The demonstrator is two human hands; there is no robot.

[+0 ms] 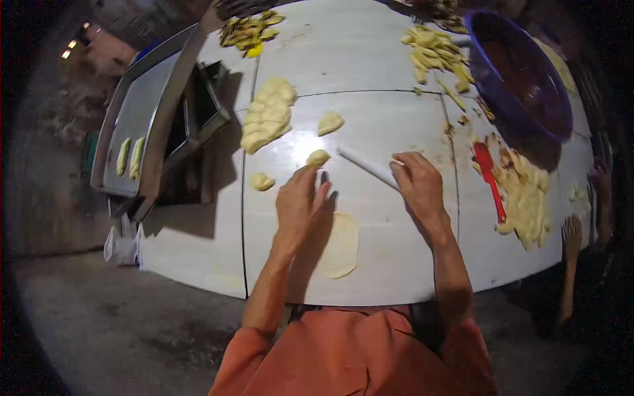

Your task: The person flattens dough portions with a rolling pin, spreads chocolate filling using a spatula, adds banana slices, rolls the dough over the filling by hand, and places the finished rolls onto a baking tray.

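Observation:
My left hand has its fingertips closed at a small lump of dough near the middle of the table. The white rolling pin lies slantwise, its near end under the fingers of my right hand, which grips it. Between my forearms a thin oval sheet of dough rests flat on the table. Beyond my left hand are a single dough piece, a round dough ball and a larger cluster of dough pieces.
Metal trays stand stacked at the left, two dough strips on the top one. To the right are a red spatula, more dough and a big purple basin. Yellow strips lie farther back. Another person's hand rests at the right edge.

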